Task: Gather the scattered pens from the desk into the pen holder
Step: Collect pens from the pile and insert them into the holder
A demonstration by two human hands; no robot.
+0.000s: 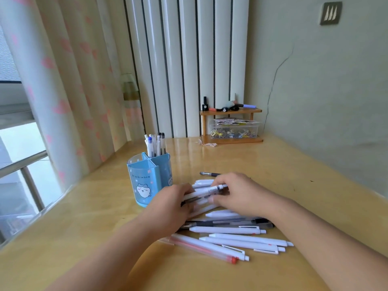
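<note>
A blue pen holder [144, 181] with a cartoon cat stands on the wooden desk [262, 164]; several pens [155, 143] stick up from its back compartment. Just right of it, my left hand [170, 203] and my right hand [237, 192] close from both sides on a bundle of white pens [206, 191] lying near the desk surface. Several more white pens [241, 241], dark pens [228, 223] and a red-capped clear pen [201, 247] lie scattered in front of my hands. One dark pen [210, 174] lies just beyond my right hand.
A small wooden shelf [231, 126] at the back holds a clear box of clips and small bottles. A curtain [69, 91] and window rail [23, 162] run along the desk's left edge. The wall stands to the right.
</note>
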